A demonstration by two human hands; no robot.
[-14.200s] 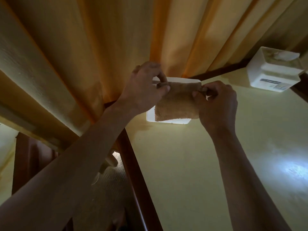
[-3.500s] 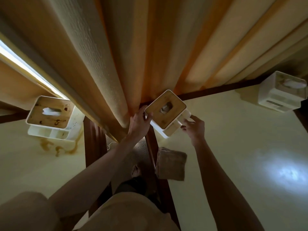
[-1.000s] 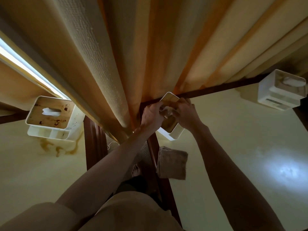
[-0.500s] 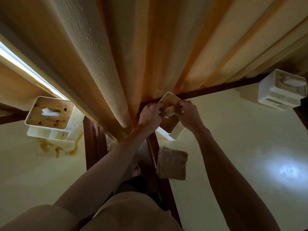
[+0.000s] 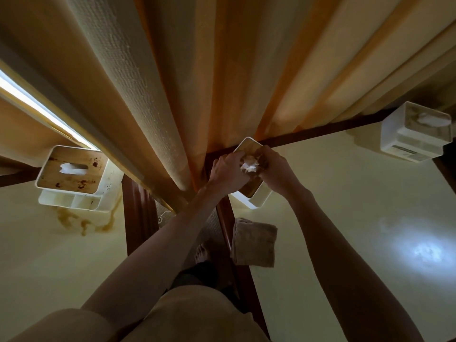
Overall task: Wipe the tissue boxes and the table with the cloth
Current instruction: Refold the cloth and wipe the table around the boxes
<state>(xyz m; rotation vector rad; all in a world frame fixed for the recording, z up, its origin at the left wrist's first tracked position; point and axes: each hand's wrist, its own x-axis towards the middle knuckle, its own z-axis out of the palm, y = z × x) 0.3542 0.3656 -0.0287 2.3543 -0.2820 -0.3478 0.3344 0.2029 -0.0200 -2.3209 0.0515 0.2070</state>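
Observation:
A white tissue box with a wooden lid stands at the back left corner of the right-hand table. Over its lid, my left hand and my right hand both pinch a white tissue that sticks up from the slot. The folded brown cloth lies on the table's left edge, nearer me, with no hand on it. A second tissue box sits at the far right. A third, stained box stands on the left-hand table.
A brown spill stains the left-hand table in front of the stained box. Heavy curtains hang behind both tables. Dark wooden table rims border a narrow gap where my legs and bare foot stand.
Both hands stayed over the middle box's lid, and the tissue now stands higher out of the slot between their fingers. The cloth has not moved.

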